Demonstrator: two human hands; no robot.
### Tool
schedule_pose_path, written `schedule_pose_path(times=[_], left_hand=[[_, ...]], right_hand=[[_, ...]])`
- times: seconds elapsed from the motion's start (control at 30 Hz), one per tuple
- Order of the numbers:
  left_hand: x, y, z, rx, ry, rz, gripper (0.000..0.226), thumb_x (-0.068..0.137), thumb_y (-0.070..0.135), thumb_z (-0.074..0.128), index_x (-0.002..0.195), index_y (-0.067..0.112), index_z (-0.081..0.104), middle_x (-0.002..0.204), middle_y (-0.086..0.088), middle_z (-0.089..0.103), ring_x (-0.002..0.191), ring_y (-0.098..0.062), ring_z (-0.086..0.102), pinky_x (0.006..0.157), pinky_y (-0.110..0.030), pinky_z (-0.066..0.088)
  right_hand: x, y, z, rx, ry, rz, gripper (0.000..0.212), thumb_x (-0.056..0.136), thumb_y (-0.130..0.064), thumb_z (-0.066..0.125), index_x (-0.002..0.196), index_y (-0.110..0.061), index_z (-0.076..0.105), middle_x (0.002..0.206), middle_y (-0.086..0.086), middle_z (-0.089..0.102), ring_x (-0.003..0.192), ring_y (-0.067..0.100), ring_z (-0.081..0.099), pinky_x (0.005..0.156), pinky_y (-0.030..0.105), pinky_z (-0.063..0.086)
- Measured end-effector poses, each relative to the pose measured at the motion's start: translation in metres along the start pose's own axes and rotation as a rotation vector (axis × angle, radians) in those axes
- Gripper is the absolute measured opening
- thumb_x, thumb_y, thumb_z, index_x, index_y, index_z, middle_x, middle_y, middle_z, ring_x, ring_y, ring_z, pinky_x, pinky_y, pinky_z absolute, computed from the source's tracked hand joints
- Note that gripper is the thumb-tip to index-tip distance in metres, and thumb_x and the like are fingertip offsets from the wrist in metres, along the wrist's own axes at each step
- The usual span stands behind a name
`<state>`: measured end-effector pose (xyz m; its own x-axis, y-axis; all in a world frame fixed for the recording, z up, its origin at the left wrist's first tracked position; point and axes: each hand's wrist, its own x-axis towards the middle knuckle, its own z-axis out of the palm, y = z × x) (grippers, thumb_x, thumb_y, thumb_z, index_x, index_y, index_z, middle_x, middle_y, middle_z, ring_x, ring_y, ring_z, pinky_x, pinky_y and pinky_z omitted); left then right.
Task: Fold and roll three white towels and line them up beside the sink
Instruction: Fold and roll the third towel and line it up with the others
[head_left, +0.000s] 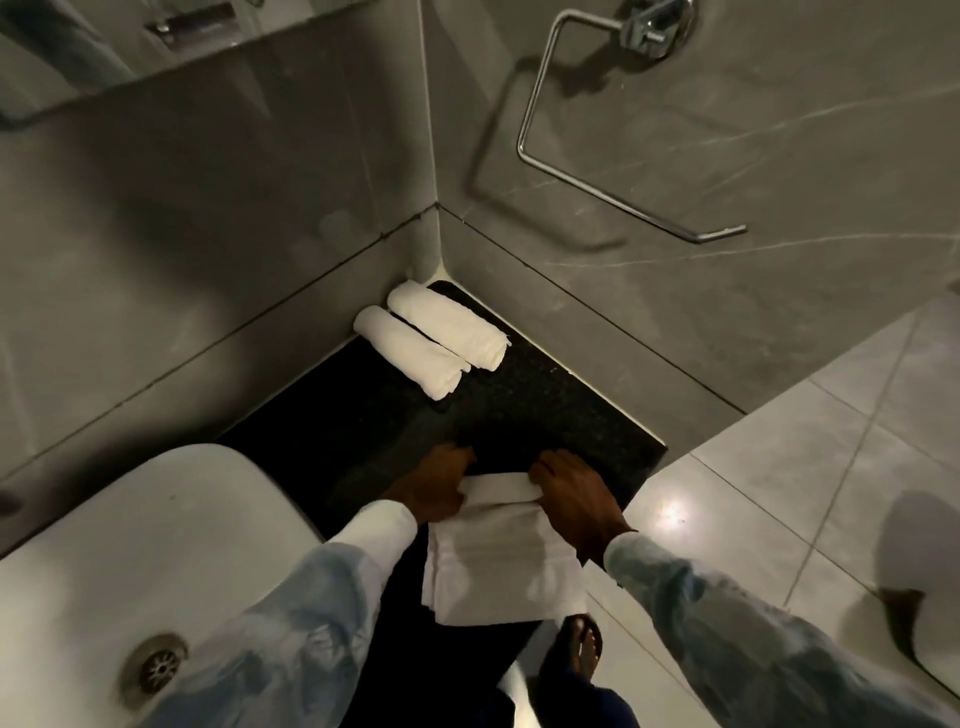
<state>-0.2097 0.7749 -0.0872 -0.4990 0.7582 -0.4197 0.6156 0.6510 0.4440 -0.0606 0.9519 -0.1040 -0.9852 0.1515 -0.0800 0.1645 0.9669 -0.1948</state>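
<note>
Beside the white ceramic sink basin (171, 525), on the black speckled stone counter (545, 410): 2 rolled white towels (434, 340) done, lying side by side & touching, tucked in the far corner vs the sink, against the grey marble-look wall tiles (208, 234). Judged approx two-thirds through; only no. 3 left.

Third white towel (501, 566) folded flat into a strip on the counter edge just right of the sink, near end hanging a little over the edge toward the pale floor tiles (831, 441). Far end already turned into a small roll (498, 488). Left hand (436, 488) gripping the roll's left end, fingers curled over it; right hand (569, 499) gripping the right end, fingers curled down over the cloth, tips partly hidden. Both in pale blue-white sleeves.

Still to do, prob: finish rolling the strip, then set it next to the other 2, further from the sink than now.

Containers: sink basin holds nothing visible but its round metal drain (156, 667). Chrome towel ring (597, 130) on the wall, far side of the counter from the sink, carrying no towel. Sandalled foot (582, 647) on the floor below the counter edge.
</note>
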Motion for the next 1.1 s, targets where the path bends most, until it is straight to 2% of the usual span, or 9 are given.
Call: schedule_pose_path(times=[0.07,0.17,0.27,0.53,0.63,0.77,0.87,1.0,1.1], left_hand=[[-0.004,0.005,0.009,0.012,0.04,-0.026,0.047,0.08,0.009,0.062,0.125,0.007,0.053,0.14,-0.016,0.041,0.131,-0.032,0.038,0.107,-0.031,0.032],[-0.016,0.013,0.021,-0.009,0.203,0.0,0.034,0.07,0.007,0.065,0.103,0.005,0.064,0.122,-0.016,0.054,0.112,-0.036,0.056,0.094,-0.035,0.048],[-0.033,0.024,0.035,0.017,0.305,-0.014,0.03,0.071,0.008,0.066,0.1,0.009,0.063,0.12,-0.011,0.056,0.101,-0.033,0.061,0.086,-0.036,0.052],[-0.034,0.025,0.013,-0.016,0.118,-0.146,0.041,0.083,0.017,0.061,0.123,0.009,0.057,0.127,-0.015,0.056,0.115,-0.03,0.054,0.094,-0.028,0.041],[-0.031,0.024,0.015,-0.005,0.062,-0.22,0.035,0.082,0.018,0.064,0.116,0.011,0.062,0.125,-0.013,0.059,0.112,-0.029,0.057,0.094,-0.032,0.045],[-0.035,0.026,0.024,-0.059,0.065,-0.279,0.031,0.072,0.023,0.076,0.098,0.013,0.064,0.111,-0.009,0.061,0.1,-0.025,0.059,0.083,-0.031,0.048],[-0.047,0.026,0.039,-0.074,0.113,-0.272,0.024,0.071,0.025,0.078,0.087,0.017,0.061,0.103,-0.007,0.062,0.095,-0.024,0.061,0.081,-0.031,0.051],[-0.067,0.038,0.065,0.112,0.237,-0.183,0.033,0.081,0.025,0.066,0.111,0.013,0.057,0.119,-0.011,0.055,0.11,-0.03,0.053,0.096,-0.038,0.046],[-0.087,0.046,0.087,0.264,0.34,-0.078,0.044,0.071,0.02,0.07,0.112,0.008,0.058,0.116,-0.012,0.059,0.107,-0.031,0.056,0.094,-0.036,0.048]], right_hand=[[0.003,0.004,-0.012,0.13,-0.089,0.057,0.029,0.084,-0.025,0.066,0.112,-0.019,0.063,0.12,0.003,0.058,0.11,0.024,0.055,0.096,0.034,0.045],[0.016,0.01,-0.028,0.259,-0.264,0.14,0.037,0.077,-0.033,0.074,0.111,-0.022,0.064,0.119,0.002,0.058,0.111,0.022,0.055,0.095,0.032,0.046],[0.022,0.009,-0.027,0.318,-0.341,0.217,0.053,0.069,-0.03,0.081,0.118,-0.024,0.061,0.124,0.005,0.055,0.114,0.025,0.054,0.099,0.036,0.047],[-0.019,-0.011,-0.011,0.198,-0.119,0.008,0.019,0.083,-0.017,0.066,0.101,-0.014,0.067,0.115,0.003,0.058,0.104,0.027,0.058,0.087,0.032,0.048],[-0.032,-0.012,-0.006,0.154,-0.055,-0.061,0.016,0.083,-0.016,0.065,0.098,-0.013,0.068,0.115,0.005,0.057,0.101,0.03,0.059,0.086,0.04,0.053],[-0.022,-0.004,-0.022,0.256,-0.221,-0.015,0.023,0.078,-0.032,0.074,0.093,-0.014,0.072,0.114,0.005,0.058,0.1,0.025,0.059,0.089,0.037,0.052],[-0.01,0.003,-0.037,0.4,-0.292,0.114,0.023,0.067,-0.026,0.085,0.087,-0.018,0.075,0.101,0.003,0.07,0.091,0.021,0.066,0.088,0.032,0.054],[-0.014,-0.003,-0.033,0.272,-0.313,0.061,0.053,0.064,-0.03,0.087,0.112,-0.024,0.064,0.123,0.004,0.058,0.113,0.024,0.055,0.101,0.038,0.046],[-0.023,-0.007,-0.023,0.157,-0.359,0.0,0.045,0.071,-0.033,0.081,0.111,-0.025,0.062,0.12,0.005,0.058,0.111,0.026,0.056,0.097,0.039,0.048]])
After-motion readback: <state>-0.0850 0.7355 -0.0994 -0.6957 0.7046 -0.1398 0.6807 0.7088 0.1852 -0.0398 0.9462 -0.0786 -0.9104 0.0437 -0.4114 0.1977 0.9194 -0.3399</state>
